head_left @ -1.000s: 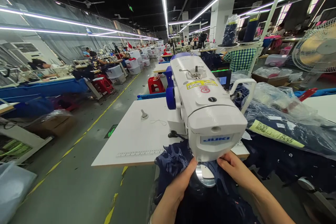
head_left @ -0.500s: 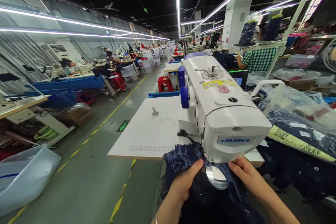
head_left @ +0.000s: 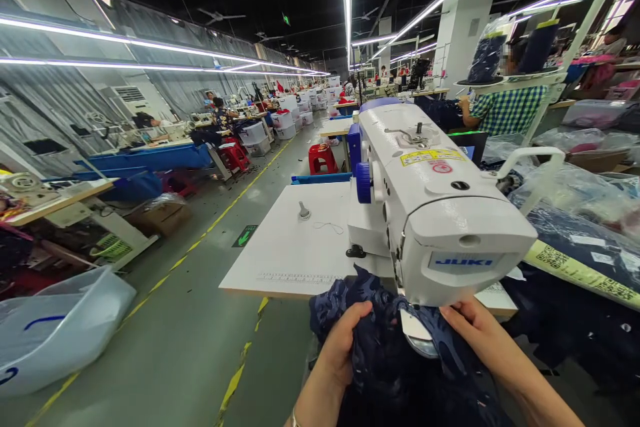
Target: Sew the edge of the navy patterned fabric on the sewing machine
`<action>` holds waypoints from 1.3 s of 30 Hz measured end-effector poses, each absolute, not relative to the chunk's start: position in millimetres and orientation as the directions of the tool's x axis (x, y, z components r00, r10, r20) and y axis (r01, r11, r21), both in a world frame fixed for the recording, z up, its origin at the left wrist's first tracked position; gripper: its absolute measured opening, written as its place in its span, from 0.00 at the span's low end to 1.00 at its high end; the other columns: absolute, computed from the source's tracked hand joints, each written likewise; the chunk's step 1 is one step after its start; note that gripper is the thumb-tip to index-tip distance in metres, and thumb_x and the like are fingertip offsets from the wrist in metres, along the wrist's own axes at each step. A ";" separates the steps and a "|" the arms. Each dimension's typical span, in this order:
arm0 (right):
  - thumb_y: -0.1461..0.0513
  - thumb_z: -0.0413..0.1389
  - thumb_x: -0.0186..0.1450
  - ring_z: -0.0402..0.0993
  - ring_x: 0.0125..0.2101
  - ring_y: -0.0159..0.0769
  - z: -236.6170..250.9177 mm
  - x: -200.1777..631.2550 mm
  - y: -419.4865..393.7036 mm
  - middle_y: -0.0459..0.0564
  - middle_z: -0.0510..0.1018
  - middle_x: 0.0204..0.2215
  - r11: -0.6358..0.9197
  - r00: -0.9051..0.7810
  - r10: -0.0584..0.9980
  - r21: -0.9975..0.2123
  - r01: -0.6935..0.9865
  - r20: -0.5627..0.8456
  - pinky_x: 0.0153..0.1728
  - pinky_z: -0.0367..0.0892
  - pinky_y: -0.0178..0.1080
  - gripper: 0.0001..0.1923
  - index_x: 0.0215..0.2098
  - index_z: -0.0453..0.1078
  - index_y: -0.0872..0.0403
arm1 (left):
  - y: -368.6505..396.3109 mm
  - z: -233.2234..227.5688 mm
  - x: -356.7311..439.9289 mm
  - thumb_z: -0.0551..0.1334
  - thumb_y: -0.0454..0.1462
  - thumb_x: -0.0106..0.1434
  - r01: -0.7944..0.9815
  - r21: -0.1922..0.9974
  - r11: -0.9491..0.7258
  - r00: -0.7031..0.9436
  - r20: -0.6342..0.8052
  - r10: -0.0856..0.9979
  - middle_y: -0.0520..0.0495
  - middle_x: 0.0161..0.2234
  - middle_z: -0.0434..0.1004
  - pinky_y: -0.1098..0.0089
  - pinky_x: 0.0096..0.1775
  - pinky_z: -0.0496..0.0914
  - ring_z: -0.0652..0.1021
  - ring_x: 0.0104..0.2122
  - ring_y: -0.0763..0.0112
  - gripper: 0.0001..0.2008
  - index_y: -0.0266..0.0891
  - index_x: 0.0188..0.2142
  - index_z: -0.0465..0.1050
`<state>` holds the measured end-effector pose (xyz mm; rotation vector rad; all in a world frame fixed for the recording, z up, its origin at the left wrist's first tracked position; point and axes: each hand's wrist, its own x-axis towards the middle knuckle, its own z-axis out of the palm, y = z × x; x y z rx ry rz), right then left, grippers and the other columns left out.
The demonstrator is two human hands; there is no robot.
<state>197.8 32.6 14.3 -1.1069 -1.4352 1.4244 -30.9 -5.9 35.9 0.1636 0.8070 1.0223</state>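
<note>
A piece of dark navy patterned fabric [head_left: 375, 340] is bunched around the free arm of a white sewing machine [head_left: 450, 213]. My left hand [head_left: 345, 337] is closed on the fabric to the left of the needle area, thumb on top. On the right side, my right hand [head_left: 470, 323] pinches the fabric's edge close under the machine head. The metal plate [head_left: 420, 333] at the end of the arm shows between the hands. The needle and presser foot are hidden by the machine head.
A white tabletop [head_left: 285, 240] with a printed ruler edge extends left, carrying a small grey tool [head_left: 303, 212] and loose thread [head_left: 330, 227]. Plastic-wrapped dark garments [head_left: 580, 227] lie right. A translucent bin [head_left: 85, 327] stands on the floor left. A co-worker in a checked shirt [head_left: 515, 110] sits beyond.
My left hand has shifted slightly left, away from the needle area, with the fabric bunched up beside it. My right hand keeps its hold. The whole view has swung a little left.
</note>
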 end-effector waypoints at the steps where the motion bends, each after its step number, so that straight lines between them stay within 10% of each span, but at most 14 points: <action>1: 0.47 0.55 0.62 0.73 0.46 0.47 14.2 197.8 32.2 0.55 0.78 0.44 -0.034 -0.282 0.958 -0.999 0.041 -0.045 0.52 0.65 0.49 0.25 0.54 0.65 0.48 | -6.5 37.1 -31.3 0.59 0.39 0.59 -0.696 0.484 0.530 0.259 -0.518 0.815 0.41 0.27 0.83 0.62 0.47 0.73 0.81 0.39 0.56 0.14 0.29 0.32 0.79; 14: 0.60 0.53 0.64 0.67 0.32 0.35 15.3 199.5 21.4 0.45 0.70 0.30 0.167 -0.214 0.967 -0.979 0.116 0.140 0.35 0.65 0.35 0.02 0.34 0.66 0.50 | -13.4 38.4 -33.9 0.63 0.35 0.58 -0.647 0.552 0.526 0.110 -0.615 0.781 0.43 0.30 0.83 0.69 0.40 0.75 0.81 0.32 0.65 0.09 0.30 0.35 0.79; 22: 0.70 0.51 0.56 0.63 0.25 0.31 36.0 233.1 -23.5 0.43 0.69 0.24 0.072 -0.410 0.912 -0.989 0.133 0.011 0.27 0.60 0.32 0.08 0.27 0.68 0.52 | -11.5 28.0 -62.8 0.65 0.38 0.56 -0.512 0.725 0.461 -0.101 -0.583 0.806 0.53 0.19 0.75 0.76 0.24 0.70 0.74 0.20 0.76 0.09 0.35 0.23 0.72; 28: 0.68 0.50 0.58 0.68 0.25 0.33 -28.7 298.2 -35.2 0.43 0.75 0.25 -0.102 -0.460 0.829 -0.895 0.435 -0.318 0.28 0.62 0.33 0.14 0.38 0.73 0.50 | -14.9 20.6 -65.6 0.64 0.44 0.55 -0.446 0.723 0.528 0.064 -0.563 0.824 0.55 0.16 0.66 0.77 0.24 0.66 0.69 0.19 0.79 0.17 0.36 0.17 0.66; 32: 0.63 0.57 0.56 0.73 0.34 0.47 -70.6 307.4 -35.2 0.50 0.79 0.29 -0.036 -0.219 0.942 -0.725 0.688 -0.254 0.38 0.66 0.45 0.06 0.31 0.77 0.50 | -19.4 20.2 -52.5 0.66 0.42 0.53 -0.350 0.729 0.588 0.070 -0.605 0.793 0.52 0.16 0.71 0.79 0.25 0.67 0.71 0.19 0.78 0.15 0.33 0.17 0.72; 39: 0.54 0.45 0.70 0.69 0.49 0.44 -13.2 198.1 -26.1 0.49 0.76 0.47 0.106 -0.482 0.876 -0.973 0.206 -0.007 0.53 0.60 0.42 0.17 0.51 0.70 0.48 | -33.4 21.7 -28.7 0.61 0.44 0.57 -0.177 0.608 0.774 0.320 -0.708 0.629 0.47 0.18 0.75 0.80 0.22 0.67 0.71 0.18 0.78 0.18 0.29 0.28 0.80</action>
